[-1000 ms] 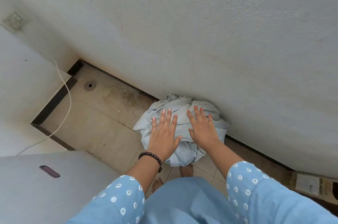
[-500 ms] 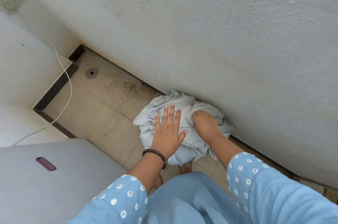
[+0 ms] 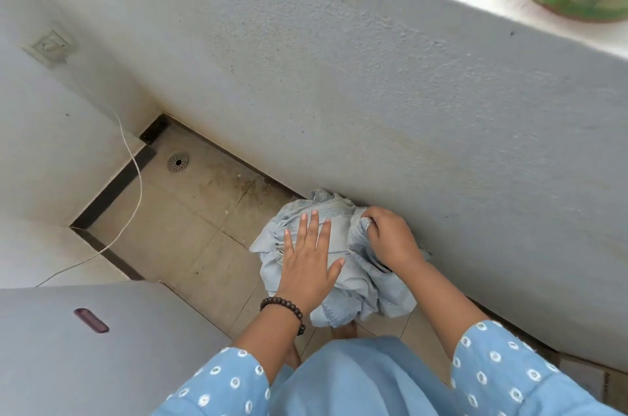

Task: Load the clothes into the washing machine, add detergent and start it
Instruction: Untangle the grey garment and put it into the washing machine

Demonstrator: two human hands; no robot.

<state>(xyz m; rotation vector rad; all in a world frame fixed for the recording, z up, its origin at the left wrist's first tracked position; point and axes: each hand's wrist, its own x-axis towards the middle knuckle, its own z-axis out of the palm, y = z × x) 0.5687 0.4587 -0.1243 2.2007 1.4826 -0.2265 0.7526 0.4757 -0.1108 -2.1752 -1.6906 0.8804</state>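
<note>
Well, head view, one line per thing we see:
Clothes: we see a pale blue bundle of clothes (image 3: 343, 266) bunched up just in front of the grey wall (image 3: 373, 102), above the tiled floor (image 3: 190, 238); whether it rests on the floor or is lifted clear, we cannot tell.
Left hand: our left hand (image 3: 307, 267) lies flat on top of the bundle, fingers (image 3: 314, 227) straight and spread apart, pressing and not gripping.
Right hand: our right hand (image 3: 390, 238) has its fingers curled and clamped on a fold of cloth at the bundle's wall side.
Washing machine: we take the grey slab with a dark slot at lower left to be the washing machine (image 3: 102, 340), lid down; we cannot confirm this.
Risk, loose folds: we judge that only one hand truly grips, so a lift from here could let the lower folds drop away and trail on the stained floor.
Risk, wall: the right knuckles sit very close to the rough wall; a quick pull upward could scrape them.
Risk, cord: a white cord (image 3: 136, 177) hangs well apart, toward the drain (image 3: 177, 162); we think a swing of the bundle to the left could snag it.
Risk, lid: if that lid is shut, both hands full would leave none free to open it.
</note>
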